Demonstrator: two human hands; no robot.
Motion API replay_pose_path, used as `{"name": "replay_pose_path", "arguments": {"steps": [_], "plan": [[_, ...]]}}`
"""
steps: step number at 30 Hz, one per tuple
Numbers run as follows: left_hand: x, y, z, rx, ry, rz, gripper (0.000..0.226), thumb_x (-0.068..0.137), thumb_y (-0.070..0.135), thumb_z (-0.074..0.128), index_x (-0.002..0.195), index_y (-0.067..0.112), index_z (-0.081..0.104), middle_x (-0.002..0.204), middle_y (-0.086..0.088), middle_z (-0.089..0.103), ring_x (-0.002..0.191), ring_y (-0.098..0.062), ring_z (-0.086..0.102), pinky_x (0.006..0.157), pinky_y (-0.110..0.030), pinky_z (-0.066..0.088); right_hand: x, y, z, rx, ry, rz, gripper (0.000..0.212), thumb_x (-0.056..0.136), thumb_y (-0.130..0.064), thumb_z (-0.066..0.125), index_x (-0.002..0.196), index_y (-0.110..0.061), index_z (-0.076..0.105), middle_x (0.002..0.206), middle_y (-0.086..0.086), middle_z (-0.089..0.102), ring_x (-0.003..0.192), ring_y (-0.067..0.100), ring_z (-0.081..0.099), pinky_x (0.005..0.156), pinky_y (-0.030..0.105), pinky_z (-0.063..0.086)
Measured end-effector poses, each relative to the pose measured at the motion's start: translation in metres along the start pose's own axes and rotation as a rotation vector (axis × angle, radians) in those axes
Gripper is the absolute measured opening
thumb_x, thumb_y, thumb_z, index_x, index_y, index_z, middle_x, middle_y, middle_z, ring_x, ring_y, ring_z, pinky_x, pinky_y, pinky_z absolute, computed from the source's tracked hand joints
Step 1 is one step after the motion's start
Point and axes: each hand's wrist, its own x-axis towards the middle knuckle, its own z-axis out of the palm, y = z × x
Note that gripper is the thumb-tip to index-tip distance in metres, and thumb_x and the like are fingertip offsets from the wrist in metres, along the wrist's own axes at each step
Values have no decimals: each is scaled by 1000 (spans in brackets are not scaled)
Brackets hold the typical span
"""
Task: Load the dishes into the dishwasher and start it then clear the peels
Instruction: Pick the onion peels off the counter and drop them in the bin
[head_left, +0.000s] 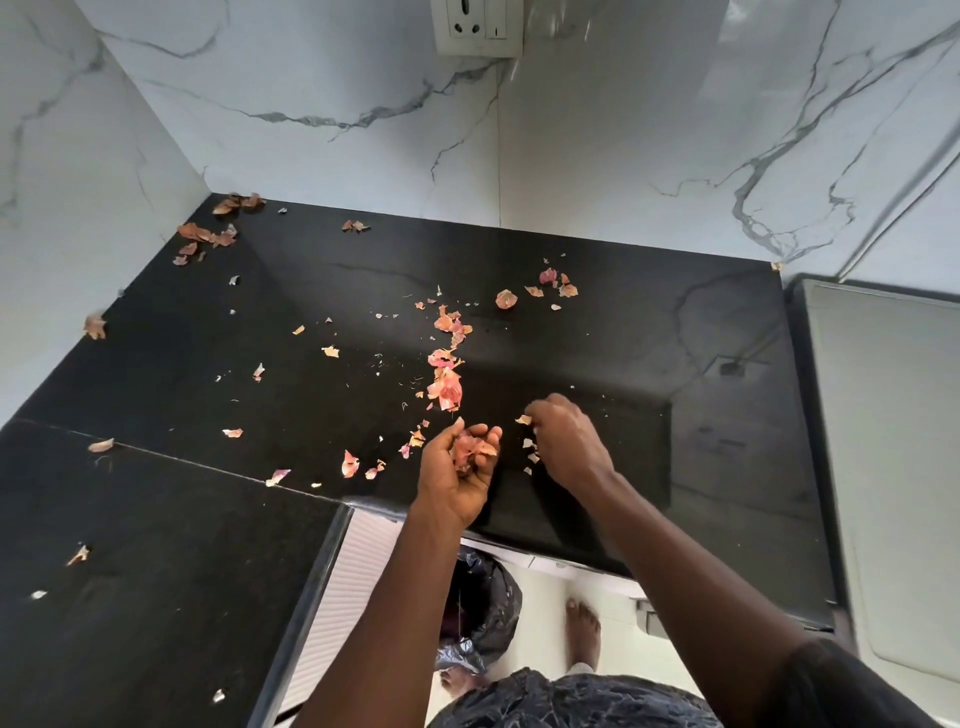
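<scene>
Pink and orange onion peels (447, 387) lie scattered over the black stone counter (597, 332). My left hand (457, 467) is cupped palm up near the counter's front edge and holds a small heap of peels. Just to its right, my right hand (566, 441) is palm down on the counter, its fingertips pinching a small peel (523, 419). A few pale scraps (531, 452) lie between the two hands. More peels sit at the back left corner (208, 236) and near the middle back (558, 286).
A bin lined with a black bag (483, 597) stands on the floor below the counter edge, beside my bare foot (582, 629). A white appliance top (893, 415) adjoins the counter on the right. Marble walls close the back and left; a socket (478, 26) is on the wall.
</scene>
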Motion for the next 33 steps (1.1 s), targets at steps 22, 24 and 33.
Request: {"name": "replay_pose_path", "arguments": {"steps": [22,24,33], "plan": [[5,3,-3,28,65,22,42,103,35,48,88,-1,63,81,-23,68,60,-20,65,50,-23,55,-41,0,22,-241,-90,-172,8,86,-12,61,82,-12,67,85,6,58,78,30,61,63,41,51],[6,3,-4,21,71,27,42,103,36,49,87,-1,63,79,-22,68,58,-19,63,49,-22,54,-35,1,18,-161,-67,-90,10,85,-9,60,83,-14,69,85,5,60,75,29,62,64,40,52],[7,4,-13,8,97,81,43,103,36,50,88,-2,65,81,-22,70,66,-21,67,52,-24,55,-39,-14,29,-115,-128,-83,10,92,-19,62,90,-12,70,91,5,58,82,27,61,67,35,50]]}}
